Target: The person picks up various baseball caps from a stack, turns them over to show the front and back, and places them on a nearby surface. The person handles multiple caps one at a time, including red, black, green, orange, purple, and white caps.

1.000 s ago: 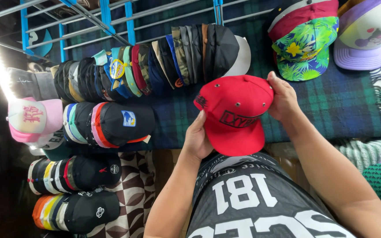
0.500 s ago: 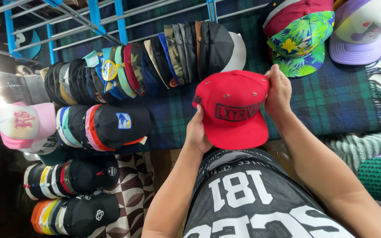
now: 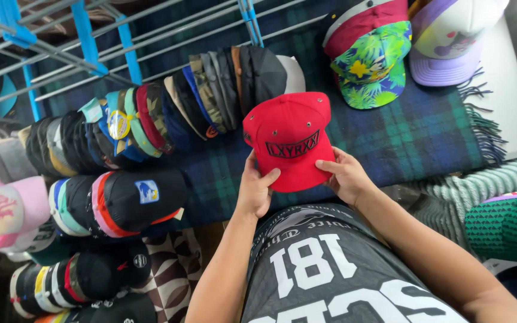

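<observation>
I hold a red cap (image 3: 288,137) with a black patch on its front, crown up and brim toward me, above a dark plaid blanket (image 3: 426,137). My left hand (image 3: 255,185) grips the brim's left edge, thumb on top. At the brim's right edge, my right hand (image 3: 345,176) pinches it. Just behind the cap stands a row of nested caps (image 3: 210,96) in several colours.
More stacked caps (image 3: 115,203) lie in rows at the left, with a pink cap (image 3: 1,215) at the far left. A tropical-print cap (image 3: 369,57) and a purple-and-white cap (image 3: 450,42) sit at the back right. Blue and grey rack bars (image 3: 91,42) run across the top. Knitted fabrics (image 3: 504,209) lie at the right.
The red cap has turned so its front patch faces me and its brim points toward me. My right hand moved from the crown's far side down to the brim.
</observation>
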